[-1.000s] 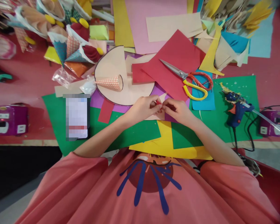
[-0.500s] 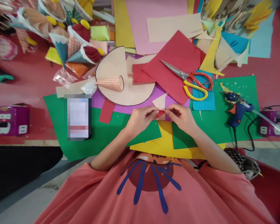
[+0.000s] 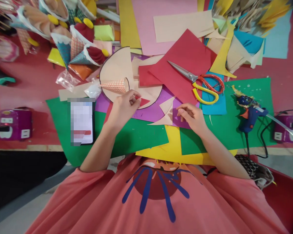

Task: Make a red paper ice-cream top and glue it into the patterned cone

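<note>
My left hand [image 3: 125, 109] is closed over the lower part of a cream paper disc [image 3: 116, 63] with a dark edge. Between its fingertips is a small pointed piece of red paper [image 3: 144, 103]. Just above that hand, a small checked paper cone [image 3: 115, 85] lies on the disc. My right hand [image 3: 192, 117] hovers over the purple and green sheets with its fingers loosely curled and apart, nothing visible in them. Close to its left lie cream paper scraps [image 3: 166, 113]. Scissors [image 3: 191, 77] with red and yellow handles rest partly on a red sheet [image 3: 185, 48].
A hot glue gun [image 3: 250, 113] lies on the green sheet [image 3: 256, 87] at the right. A phone [image 3: 82, 122] is at the left. Decorated cones [image 3: 84, 53] fill the back left; paper scraps [image 3: 249, 42] pile up at the back right. Power sockets [image 3: 16, 125] stand on the left.
My hands were together, both pinching the small red paper. Now the left has carried it up and left over the cream disc, while the right has let go and loosened.
</note>
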`<state>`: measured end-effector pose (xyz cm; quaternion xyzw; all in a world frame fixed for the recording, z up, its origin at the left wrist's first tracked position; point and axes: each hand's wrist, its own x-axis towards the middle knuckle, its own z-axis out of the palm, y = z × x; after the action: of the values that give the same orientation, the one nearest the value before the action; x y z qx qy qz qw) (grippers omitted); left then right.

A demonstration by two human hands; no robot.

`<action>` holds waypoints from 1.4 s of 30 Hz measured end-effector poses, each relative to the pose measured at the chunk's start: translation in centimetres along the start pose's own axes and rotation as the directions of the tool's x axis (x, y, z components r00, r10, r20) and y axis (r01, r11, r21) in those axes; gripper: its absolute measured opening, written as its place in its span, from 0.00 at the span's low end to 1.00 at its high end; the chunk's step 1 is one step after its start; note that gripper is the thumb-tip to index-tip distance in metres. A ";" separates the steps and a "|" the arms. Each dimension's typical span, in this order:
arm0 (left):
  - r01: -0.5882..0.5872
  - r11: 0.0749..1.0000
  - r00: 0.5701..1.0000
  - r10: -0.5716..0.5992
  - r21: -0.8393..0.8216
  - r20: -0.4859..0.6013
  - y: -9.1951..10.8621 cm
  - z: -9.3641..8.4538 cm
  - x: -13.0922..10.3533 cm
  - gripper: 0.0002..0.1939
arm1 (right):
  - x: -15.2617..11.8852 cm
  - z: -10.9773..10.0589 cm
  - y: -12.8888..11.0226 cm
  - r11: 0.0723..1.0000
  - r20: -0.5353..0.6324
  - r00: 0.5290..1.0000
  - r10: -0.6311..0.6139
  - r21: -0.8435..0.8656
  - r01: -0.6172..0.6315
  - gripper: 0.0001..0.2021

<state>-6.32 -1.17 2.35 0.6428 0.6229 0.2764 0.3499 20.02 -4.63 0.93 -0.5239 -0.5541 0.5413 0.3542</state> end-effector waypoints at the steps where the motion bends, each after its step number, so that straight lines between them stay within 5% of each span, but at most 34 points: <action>1: 0.000 0.999 1.000 0.001 0.033 -0.010 0.1 -0.2 0.1 0.07 | 0.1 0.0 0.0 1.000 0.008 1.000 0.003 0.003 -0.003 0.17; 5: -0.053 0.991 0.993 0.066 0.126 -0.099 1.2 -1.0 0.3 0.10 | 0.1 0.1 0.1 1.000 0.026 1.000 0.008 0.002 -0.008 0.17; 8: -0.190 0.955 0.964 0.225 0.229 -0.141 2.0 -1.5 0.8 0.08 | 0.2 0.1 0.1 1.000 0.023 1.000 0.003 0.001 -0.003 0.17; 11: -0.357 0.843 0.920 0.392 0.402 -0.005 2.2 -1.2 1.6 0.11 | 0.2 0.1 0.1 1.000 0.033 0.999 0.005 0.007 -0.006 0.17; 18: -0.364 0.753 0.931 0.314 0.549 0.187 2.3 0.6 2.3 0.18 | 0.3 0.0 -0.1 1.000 0.034 0.999 0.022 0.007 -0.022 0.19; 23: -0.400 0.773 0.908 0.409 0.493 0.095 1.9 -0.1 2.5 0.16 | 0.3 0.0 -0.1 1.000 0.034 0.999 0.026 0.013 -0.026 0.19; 26: -0.462 0.764 0.852 0.523 0.450 -0.014 2.2 -1.3 1.9 0.13 | 0.4 0.1 0.0 1.000 0.028 1.000 0.013 0.017 -0.014 0.19; 28: -0.560 0.680 0.748 0.661 0.474 -0.064 2.7 -1.8 1.0 0.12 | 0.4 0.2 0.1 1.000 0.026 1.000 0.004 0.021 -0.004 0.18; 32: -0.696 0.502 0.600 0.799 0.514 0.032 3.0 -0.9 -1.3 0.18 | 0.3 0.1 0.4 0.998 -0.033 0.999 -0.019 0.062 0.021 0.17; 37: -0.722 0.500 0.646 0.735 0.478 0.207 1.6 1.8 -3.7 0.20 | -0.8 -0.9 0.9 0.986 -0.234 0.958 -0.164 -0.050 0.157 0.17; 39: -0.773 0.465 0.604 0.747 0.431 0.278 0.9 2.3 -4.2 0.20 | -1.9 -1.4 1.0 0.950 -0.274 0.922 -0.274 -0.228 0.214 0.24; 42: -0.822 0.418 0.546 0.770 0.387 0.330 0.4 2.1 -4.7 0.17 | -3.5 -2.0 1.0 0.813 -0.172 0.897 -0.408 -0.516 0.271 0.28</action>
<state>-4.79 -6.02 1.77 0.9397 0.2729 0.2041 0.0285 22.86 -7.66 0.94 -0.5560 -0.7012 0.2364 0.3785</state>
